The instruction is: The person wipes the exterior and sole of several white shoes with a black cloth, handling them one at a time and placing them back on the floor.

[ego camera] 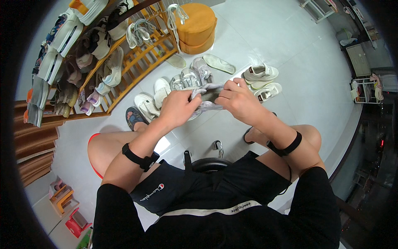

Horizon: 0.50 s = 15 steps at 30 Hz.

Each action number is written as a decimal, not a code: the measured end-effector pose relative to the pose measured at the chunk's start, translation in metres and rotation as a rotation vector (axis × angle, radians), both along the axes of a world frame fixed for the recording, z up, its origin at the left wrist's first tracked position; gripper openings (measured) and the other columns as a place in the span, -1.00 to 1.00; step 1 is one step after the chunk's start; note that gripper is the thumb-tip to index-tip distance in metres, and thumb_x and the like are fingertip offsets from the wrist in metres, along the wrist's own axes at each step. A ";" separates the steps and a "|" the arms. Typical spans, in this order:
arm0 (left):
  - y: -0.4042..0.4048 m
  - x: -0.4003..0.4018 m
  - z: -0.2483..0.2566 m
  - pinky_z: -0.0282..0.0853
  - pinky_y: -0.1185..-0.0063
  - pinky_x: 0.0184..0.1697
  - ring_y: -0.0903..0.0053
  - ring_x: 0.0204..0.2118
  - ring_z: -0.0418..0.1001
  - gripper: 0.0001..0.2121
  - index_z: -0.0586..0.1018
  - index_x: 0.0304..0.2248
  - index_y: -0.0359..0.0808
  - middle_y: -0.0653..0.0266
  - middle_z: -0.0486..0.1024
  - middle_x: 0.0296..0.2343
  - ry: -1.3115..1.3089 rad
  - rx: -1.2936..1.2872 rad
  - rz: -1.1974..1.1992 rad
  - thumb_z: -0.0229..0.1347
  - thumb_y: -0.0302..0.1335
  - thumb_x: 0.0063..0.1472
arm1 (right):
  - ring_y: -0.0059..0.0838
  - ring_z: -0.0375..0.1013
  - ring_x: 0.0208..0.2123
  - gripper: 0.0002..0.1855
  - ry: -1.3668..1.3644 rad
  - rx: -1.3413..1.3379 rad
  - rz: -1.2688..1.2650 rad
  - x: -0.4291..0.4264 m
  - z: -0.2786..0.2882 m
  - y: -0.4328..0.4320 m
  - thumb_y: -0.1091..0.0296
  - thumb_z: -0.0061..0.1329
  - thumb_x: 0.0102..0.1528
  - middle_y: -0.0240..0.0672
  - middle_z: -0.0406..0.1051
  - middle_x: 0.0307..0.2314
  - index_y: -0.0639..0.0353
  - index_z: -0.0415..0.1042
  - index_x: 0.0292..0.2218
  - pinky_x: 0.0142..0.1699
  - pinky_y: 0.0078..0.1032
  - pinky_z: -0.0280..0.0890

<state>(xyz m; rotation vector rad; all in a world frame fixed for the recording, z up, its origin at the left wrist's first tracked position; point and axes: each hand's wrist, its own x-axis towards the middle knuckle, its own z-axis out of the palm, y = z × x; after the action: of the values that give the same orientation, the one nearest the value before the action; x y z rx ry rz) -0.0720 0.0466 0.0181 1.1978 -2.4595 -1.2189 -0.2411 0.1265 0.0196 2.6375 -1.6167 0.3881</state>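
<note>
Between my two hands, above the tiled floor, is a pale grey-lavender sneaker point(209, 106) with its opening facing up. My left hand point(180, 107) grips the left side of its collar, thumb at the rim. My right hand point(238, 101) holds the other side, fingers curled at the opening. A darker grey-green inside point(211, 95) shows between them. Just beyond stands a similar grey-lavender shoe point(202, 71), beside shiny silvery footwear point(188, 79). A loose pale insole point(219, 63) lies flat behind these; another insole point(176, 61) rests near the rack.
White shoes point(147, 105) stand on the left, and white sneakers point(261, 73) on the right. A wooden rack point(140, 73) full of footwear rises at upper left, with shoelaces point(140, 32) draped over it. Next to it is an orange round stool point(196, 29). A black wheeled seat point(211, 164) shows between my legs.
</note>
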 end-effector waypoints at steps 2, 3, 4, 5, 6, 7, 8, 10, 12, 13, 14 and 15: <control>0.000 0.000 -0.002 0.16 0.48 -0.60 0.29 -0.69 0.27 -0.68 0.39 -0.68 -0.38 0.10 0.29 -0.80 0.022 -0.003 0.002 -0.16 -0.25 -0.08 | -0.51 0.15 -0.44 -0.83 -0.061 0.069 0.037 0.000 -0.003 0.000 0.49 -0.14 -0.37 -0.49 0.26 -0.67 0.15 0.30 -0.57 -0.23 -0.52 -0.01; 0.000 0.001 -0.004 0.15 0.48 -0.61 0.29 -0.69 0.27 -0.68 0.39 -0.68 -0.38 0.09 0.28 -0.80 0.030 -0.004 0.004 -0.16 -0.25 -0.08 | -0.51 0.15 -0.44 -0.83 -0.059 0.069 0.039 0.001 -0.002 -0.001 0.49 -0.14 -0.37 -0.49 0.26 -0.67 0.15 0.30 -0.57 -0.23 -0.52 -0.01; 0.001 0.001 -0.005 0.15 0.48 -0.61 0.29 -0.70 0.27 -0.68 0.39 -0.69 -0.38 0.10 0.28 -0.80 0.055 -0.001 -0.001 -0.15 -0.25 -0.08 | -0.50 0.17 -0.45 -0.84 -0.048 0.072 0.033 0.001 -0.001 -0.001 0.51 -0.16 -0.34 -0.46 0.26 -0.69 0.17 0.27 -0.56 -0.21 -0.51 -0.01; 0.001 0.001 -0.008 0.15 0.48 -0.61 0.29 -0.70 0.27 -0.68 0.39 -0.69 -0.38 0.10 0.28 -0.80 0.068 0.000 -0.001 -0.15 -0.25 -0.08 | -0.49 0.20 -0.46 -0.85 -0.037 0.076 0.027 0.002 0.000 0.000 0.53 -0.19 -0.32 -0.42 0.26 -0.71 0.19 0.24 -0.56 -0.19 -0.50 -0.01; 0.001 0.001 -0.011 0.15 0.48 -0.61 0.29 -0.70 0.27 -0.68 0.39 -0.69 -0.38 0.10 0.28 -0.80 0.081 0.002 -0.002 -0.15 -0.25 -0.08 | -0.49 0.20 -0.46 -0.85 -0.037 0.076 0.030 0.004 0.003 0.000 0.53 -0.19 -0.32 -0.42 0.26 -0.71 0.19 0.24 -0.56 -0.19 -0.50 -0.01; 0.001 0.000 -0.013 0.15 0.48 -0.62 0.29 -0.70 0.27 -0.68 0.39 -0.70 -0.38 0.11 0.27 -0.81 0.086 -0.005 -0.008 -0.15 -0.25 -0.08 | -0.47 0.22 -0.46 -0.88 0.072 0.159 -0.017 0.006 0.007 0.001 0.53 -0.23 -0.29 -0.38 0.27 -0.71 0.20 0.22 -0.55 -0.16 -0.47 -0.01; 0.001 0.000 -0.014 0.14 0.49 -0.62 0.29 -0.71 0.27 -0.68 0.39 -0.70 -0.37 0.11 0.27 -0.81 0.089 -0.008 -0.011 -0.15 -0.25 -0.08 | -0.44 0.25 -0.46 -0.90 0.181 0.241 -0.065 0.009 0.010 0.002 0.53 -0.27 -0.26 -0.34 0.28 -0.70 0.20 0.19 -0.55 -0.14 -0.44 -0.02; 0.002 -0.001 -0.011 0.15 0.48 -0.61 0.29 -0.70 0.27 -0.68 0.38 -0.70 -0.38 0.11 0.27 -0.81 0.062 0.007 -0.023 -0.15 -0.24 -0.09 | -0.41 0.26 -0.46 -0.93 0.204 0.272 -0.095 0.014 0.006 0.005 0.51 -0.30 -0.23 -0.30 0.28 -0.69 0.22 0.17 -0.56 -0.12 -0.42 -0.03; 0.004 -0.002 -0.009 0.15 0.48 -0.61 0.29 -0.69 0.27 -0.67 0.38 -0.70 -0.38 0.11 0.28 -0.80 0.035 0.023 -0.038 -0.15 -0.24 -0.09 | -0.38 0.28 -0.46 -0.95 0.229 0.303 -0.131 0.018 0.004 0.007 0.49 -0.33 -0.21 -0.25 0.29 -0.68 0.23 0.15 -0.57 -0.10 -0.40 -0.04; 0.005 -0.002 -0.008 0.15 0.47 -0.59 0.28 -0.68 0.27 -0.67 0.38 -0.69 -0.39 0.10 0.28 -0.79 0.036 0.018 -0.052 -0.16 -0.24 -0.09 | -0.38 0.26 -0.40 -0.90 0.276 0.323 -0.154 0.020 0.003 0.008 0.46 -0.34 -0.19 -0.19 0.29 -0.62 0.27 0.16 -0.53 -0.08 -0.40 -0.07; 0.005 -0.003 -0.009 0.16 0.46 -0.59 0.27 -0.67 0.28 -0.67 0.37 -0.69 -0.39 0.09 0.29 -0.78 0.037 0.016 -0.062 -0.16 -0.24 -0.09 | -0.37 0.25 -0.35 -0.84 0.324 0.344 -0.178 0.021 0.002 0.010 0.43 -0.34 -0.18 -0.14 0.29 -0.57 0.31 0.17 -0.49 -0.06 -0.41 -0.10; 0.005 -0.002 -0.010 0.16 0.46 -0.58 0.26 -0.66 0.28 -0.67 0.37 -0.69 -0.39 0.09 0.29 -0.77 0.035 0.012 -0.066 -0.16 -0.24 -0.09 | -0.37 0.25 -0.35 -0.84 0.321 0.342 -0.177 0.022 -0.002 0.013 0.43 -0.34 -0.18 -0.14 0.29 -0.57 0.31 0.17 -0.49 -0.06 -0.41 -0.10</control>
<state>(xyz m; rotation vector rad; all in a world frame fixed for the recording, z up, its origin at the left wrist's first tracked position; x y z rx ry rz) -0.0742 0.0514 0.0082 1.0969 -2.4878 -1.2622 -0.2186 0.1391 0.0173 2.5628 -1.9185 -0.3311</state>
